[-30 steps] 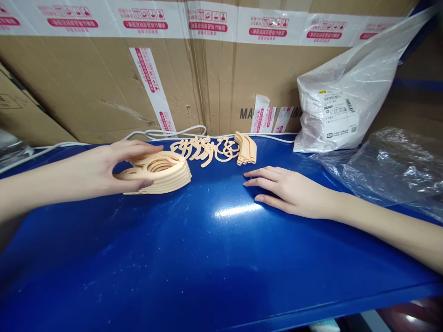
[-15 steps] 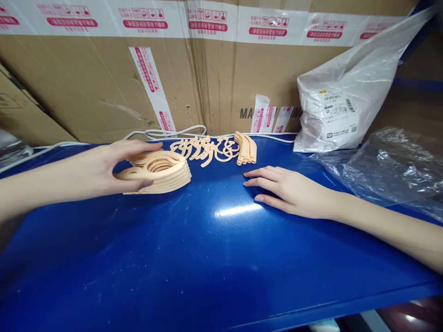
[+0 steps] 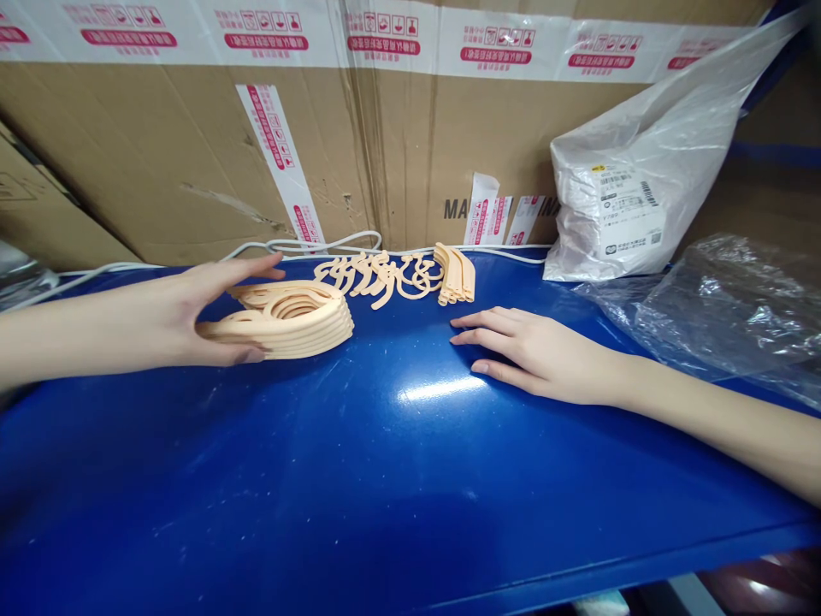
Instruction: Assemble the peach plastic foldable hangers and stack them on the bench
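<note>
My left hand (image 3: 211, 312) is open around the left end of a stack of flat, beige, curved pieces (image 3: 308, 329) with looped openings. The thumb lies along the near side and the fingers stretch past the far side; whether they touch the stack I cannot tell. To the right of the stack lie several small beige hook-shaped pieces (image 3: 378, 278), partly overlapping. Beside these sits a bundle of beige curved strips (image 3: 457, 274). My right hand (image 3: 519, 355) rests open on the blue table (image 3: 359, 479), palm down and holding nothing, nearest to the bundle of strips.
A large cardboard box (image 3: 410, 137) with printed tape stands along the back. At the back right are a white plastic bag (image 3: 616, 197) with a label and crumpled clear plastic (image 3: 737, 308). A white cable (image 3: 333, 244) runs along the box's foot.
My left hand has drawn back slightly to the left along the stack, its fingers a little wider apart. The right hand and the beige pieces look unmoved.
</note>
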Tool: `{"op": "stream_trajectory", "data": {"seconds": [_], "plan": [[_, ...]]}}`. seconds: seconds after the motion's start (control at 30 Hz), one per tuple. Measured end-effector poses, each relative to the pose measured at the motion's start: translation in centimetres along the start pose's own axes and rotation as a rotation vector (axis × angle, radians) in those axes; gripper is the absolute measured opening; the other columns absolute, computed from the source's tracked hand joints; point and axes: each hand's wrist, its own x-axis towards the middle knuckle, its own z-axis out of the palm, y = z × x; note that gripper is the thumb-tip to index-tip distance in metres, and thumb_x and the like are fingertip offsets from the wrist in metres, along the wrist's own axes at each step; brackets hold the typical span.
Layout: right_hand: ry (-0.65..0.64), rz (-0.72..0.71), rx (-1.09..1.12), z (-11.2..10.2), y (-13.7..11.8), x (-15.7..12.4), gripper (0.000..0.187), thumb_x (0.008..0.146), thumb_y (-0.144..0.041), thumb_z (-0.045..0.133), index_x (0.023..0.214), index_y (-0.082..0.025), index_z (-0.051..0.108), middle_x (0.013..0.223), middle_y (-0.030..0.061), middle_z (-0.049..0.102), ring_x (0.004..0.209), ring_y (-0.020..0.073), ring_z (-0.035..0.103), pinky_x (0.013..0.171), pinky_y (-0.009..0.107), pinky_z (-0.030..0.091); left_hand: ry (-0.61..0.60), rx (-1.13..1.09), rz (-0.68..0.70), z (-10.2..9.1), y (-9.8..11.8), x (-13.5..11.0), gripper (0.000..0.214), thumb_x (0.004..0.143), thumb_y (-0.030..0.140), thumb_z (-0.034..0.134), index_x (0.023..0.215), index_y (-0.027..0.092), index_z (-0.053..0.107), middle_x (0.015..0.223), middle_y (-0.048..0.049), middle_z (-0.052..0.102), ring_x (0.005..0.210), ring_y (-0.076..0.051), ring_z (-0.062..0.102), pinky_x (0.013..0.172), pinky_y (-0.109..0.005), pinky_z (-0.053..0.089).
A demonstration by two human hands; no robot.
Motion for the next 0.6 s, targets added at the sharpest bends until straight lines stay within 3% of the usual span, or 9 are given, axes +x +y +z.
{"op": "stream_trajectory", "data": {"seconds": [0.13, 0.27, 0.4, 0.5, 0.53, 0.6], "plan": [[0.001, -0.001, -0.009, 0.0, 0.0, 0.0, 0.039, 0.102, -0.038, 0.039, 0.129, -0.018, 0.058, 0.139, 0.0097, 0.056, 0.122, 0.0242, 0.056, 0.105, 0.045, 0.045, 0.016, 0.041, -0.065, -0.2, -1.6, -0.3, 0.105, 0.067, 0.067, 0.066, 0.152, 0.02, 0.026, 0.141, -0.01, 0.055, 0.123, -0.032, 0.054, 0.107, -0.052, 0.037], [0.0, 0.004, -0.016, 0.1, 0.0, 0.0, 0.039, 0.102, -0.039, 0.038, 0.129, -0.018, 0.058, 0.14, 0.0093, 0.055, 0.122, 0.024, 0.056, 0.105, 0.044, 0.045, 0.121, 0.014, -0.092, -0.6, -0.9, -0.9, 0.114, 0.063, 0.088, 0.054, 0.152, 0.022, 0.027, 0.139, -0.0077, 0.056, 0.127, -0.035, 0.051, 0.108, -0.057, 0.033], [0.012, -0.003, -0.019, 0.1, 0.0, 0.0, 0.038, 0.102, -0.039, 0.039, 0.128, -0.018, 0.058, 0.138, 0.0091, 0.056, 0.122, 0.0238, 0.056, 0.104, 0.044, 0.045, 0.265, -0.002, -0.08, -1.0, 2.7, -0.9, 0.099, 0.073, 0.082, 0.051, 0.149, 0.022, 0.032, 0.142, -0.0031, 0.05, 0.128, -0.036, 0.048, 0.109, -0.059, 0.031], [0.015, -0.007, -0.018, 0.1, 0.0, 0.1, 0.038, 0.102, -0.038, 0.04, 0.128, -0.018, 0.059, 0.138, 0.0094, 0.057, 0.122, 0.024, 0.056, 0.104, 0.044, 0.045, 0.462, -0.011, 0.124, -0.1, 7.0, -0.6, 0.065, 0.09, 0.062, 0.048, 0.141, 0.02, 0.045, 0.14, -0.0002, 0.05, 0.128, -0.03, 0.047, 0.112, -0.048, 0.033], [0.013, -0.008, -0.017, 0.1, 0.0, 0.1, 0.038, 0.102, -0.038, 0.04, 0.127, -0.018, 0.059, 0.138, 0.0096, 0.057, 0.122, 0.0241, 0.056, 0.103, 0.044, 0.046, 0.474, -0.025, 0.205, 0.4, 8.4, -0.6, 0.058, 0.093, 0.054, 0.049, 0.139, 0.018, 0.047, 0.14, -0.0023, 0.05, 0.129, -0.028, 0.047, 0.113, -0.044, 0.034], [0.012, -0.005, -0.014, 0.0, 0.0, 0.1, 0.038, 0.102, -0.038, 0.04, 0.127, -0.018, 0.059, 0.138, 0.0099, 0.057, 0.122, 0.0243, 0.056, 0.104, 0.044, 0.045, 0.362, -0.046, 0.301, 2.0, 10.8, -0.7, 0.049, 0.097, 0.046, 0.048, 0.139, 0.02, 0.045, 0.144, -0.0045, 0.048, 0.134, -0.024, 0.043, 0.115, -0.039, 0.034]]}}
